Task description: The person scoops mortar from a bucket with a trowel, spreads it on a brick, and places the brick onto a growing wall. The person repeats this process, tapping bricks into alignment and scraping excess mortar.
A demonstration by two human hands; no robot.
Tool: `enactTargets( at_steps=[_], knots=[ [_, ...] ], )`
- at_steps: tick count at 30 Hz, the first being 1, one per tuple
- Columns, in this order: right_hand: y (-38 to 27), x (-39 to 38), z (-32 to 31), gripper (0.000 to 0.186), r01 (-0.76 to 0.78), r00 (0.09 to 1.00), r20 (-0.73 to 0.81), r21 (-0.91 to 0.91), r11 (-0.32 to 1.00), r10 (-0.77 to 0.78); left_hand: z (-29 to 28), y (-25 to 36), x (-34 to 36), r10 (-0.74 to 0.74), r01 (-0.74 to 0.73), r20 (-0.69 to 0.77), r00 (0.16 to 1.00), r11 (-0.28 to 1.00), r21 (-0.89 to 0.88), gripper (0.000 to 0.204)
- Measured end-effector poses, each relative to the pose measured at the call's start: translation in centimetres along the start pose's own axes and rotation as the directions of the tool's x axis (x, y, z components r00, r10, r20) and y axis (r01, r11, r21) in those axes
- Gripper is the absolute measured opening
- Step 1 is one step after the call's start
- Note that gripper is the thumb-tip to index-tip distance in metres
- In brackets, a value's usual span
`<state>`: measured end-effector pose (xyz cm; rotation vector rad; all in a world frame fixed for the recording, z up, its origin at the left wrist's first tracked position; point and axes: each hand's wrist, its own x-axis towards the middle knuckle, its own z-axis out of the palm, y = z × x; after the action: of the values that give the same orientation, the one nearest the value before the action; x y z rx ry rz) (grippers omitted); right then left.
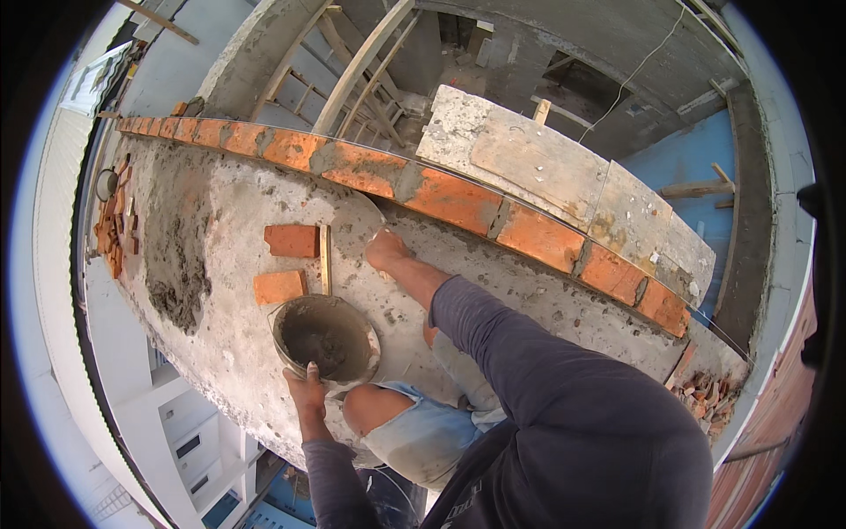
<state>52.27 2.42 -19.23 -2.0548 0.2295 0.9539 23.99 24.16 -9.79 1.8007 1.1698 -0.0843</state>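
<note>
My left hand (307,390) grips the near rim of a round mortar bucket (370,339), thumb over the edge. Wet grey mortar (326,344) lies in its bottom and coats its inner wall. My right hand (386,251) is closed, close to the foot of a low course of orange bricks (454,198). What its fingers hold is hidden. Grey mortar fills the joints between those bricks, and a thin string line runs along their far edge. Two loose bricks, a red one (292,241) and an orange one (279,286), lie beyond the bucket, beside a short wooden strip (325,260).
A heap of wet mortar (176,273) lies on the concrete slab at the left. Farther left is a brick pile (113,225); broken brick pieces (709,397) lie at the right. Pale boards (529,163) sit beyond the bricks, above a deep drop. Another drop borders the slab's near left edge.
</note>
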Motion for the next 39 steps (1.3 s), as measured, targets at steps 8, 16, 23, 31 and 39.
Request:
enactTargets(
  at_steps=[8,16,23,31,39],
  knots=[
    [19.9,-14.6,-8.5,0.05,-0.091,0.984,-0.147,0.081,0.993,0.102,-0.9,-1.5,-0.5,-0.088,0.086,-0.02,0.996,0.989,-0.118,0.067],
    [40.6,-27.2,-17.8,0.047,-0.066,0.976,-0.211,-0.047,0.997,0.055,-0.9,-2.5,-1.1,-0.078,0.063,-0.1,0.992,0.988,-0.14,0.07],
    [56.2,-36.6,-23.3,0.041,-0.148,0.935,-0.307,0.111,0.983,0.176,-2.1,-3.5,-1.6,-0.075,0.041,-0.154,0.985,0.976,-0.213,0.062],
    [62.2,-44.3,-29.4,0.042,-0.278,0.899,-0.35,0.009,0.961,0.263,-2.4,-1.6,-1.3,0.022,-0.041,-0.051,0.998,0.918,-0.394,0.042],
    [66.8,-49.1,-30.6,0.049,-0.336,0.894,-0.413,-0.367,0.867,0.172,2.9,0.5,-2.8,0.084,-0.04,0.139,0.987,0.955,-0.293,0.038]
  ],
)
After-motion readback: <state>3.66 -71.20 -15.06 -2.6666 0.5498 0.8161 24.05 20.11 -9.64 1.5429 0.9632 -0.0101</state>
